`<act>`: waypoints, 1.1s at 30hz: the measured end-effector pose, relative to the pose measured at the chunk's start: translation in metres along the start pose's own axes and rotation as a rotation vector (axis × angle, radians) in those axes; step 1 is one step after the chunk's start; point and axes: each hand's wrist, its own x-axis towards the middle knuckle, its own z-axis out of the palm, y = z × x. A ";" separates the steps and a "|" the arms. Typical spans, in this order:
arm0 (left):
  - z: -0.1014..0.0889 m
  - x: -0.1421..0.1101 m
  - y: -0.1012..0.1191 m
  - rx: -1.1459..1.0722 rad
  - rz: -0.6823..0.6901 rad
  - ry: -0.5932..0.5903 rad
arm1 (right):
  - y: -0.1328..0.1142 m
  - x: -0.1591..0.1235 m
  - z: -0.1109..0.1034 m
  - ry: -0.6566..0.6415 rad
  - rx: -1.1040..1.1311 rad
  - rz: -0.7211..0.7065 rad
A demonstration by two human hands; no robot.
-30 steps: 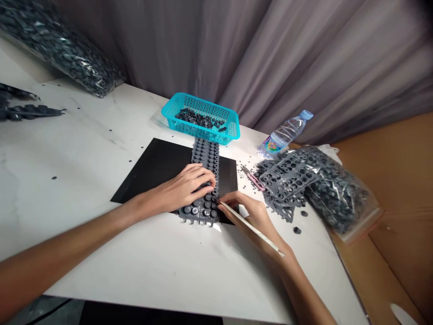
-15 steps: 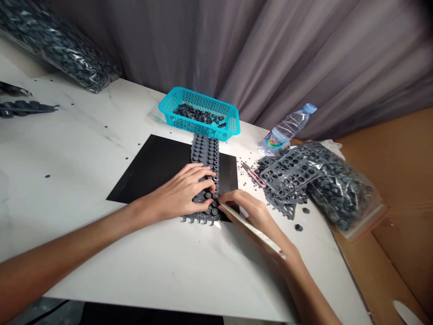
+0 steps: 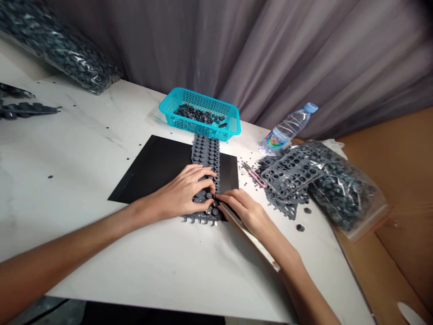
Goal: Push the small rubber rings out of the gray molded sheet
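Note:
A long grey rubber strip (image 3: 205, 155) studded with small round caps lies on a black mat (image 3: 158, 167) on the white table. My left hand (image 3: 184, 192) lies across the near part of the strip, fingers flat and pressing it down. My right hand (image 3: 245, 210) is closed around a thin light-coloured stick tool (image 3: 252, 237), its tip at the caps near the strip's right edge. The stick runs back under my right wrist.
A turquoise basket (image 3: 233, 128) holding loose caps stands just beyond the strip. Right of the mat lie small pink cutters (image 3: 252, 175), emptied grey frames (image 3: 287, 174), a clear bag of parts (image 3: 345, 192) and a water bottle (image 3: 287, 128). More bagged parts (image 3: 57, 49) sit far left.
My right hand has slid slightly left and further up the strip with the stick. My left hand has stayed pressed on the strip. The view shifted slightly.

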 end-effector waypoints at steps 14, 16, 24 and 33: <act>0.001 0.000 -0.002 -0.016 -0.031 -0.032 | 0.003 -0.001 -0.005 0.018 0.117 0.043; 0.001 0.000 -0.002 -0.017 -0.032 -0.032 | 0.005 -0.002 -0.009 -0.009 0.201 0.071; 0.000 0.000 0.000 -0.020 -0.031 -0.031 | 0.006 -0.002 -0.005 -0.013 0.186 0.034; 0.000 0.000 0.000 0.000 -0.017 -0.029 | 0.006 -0.001 -0.002 -0.007 0.030 -0.016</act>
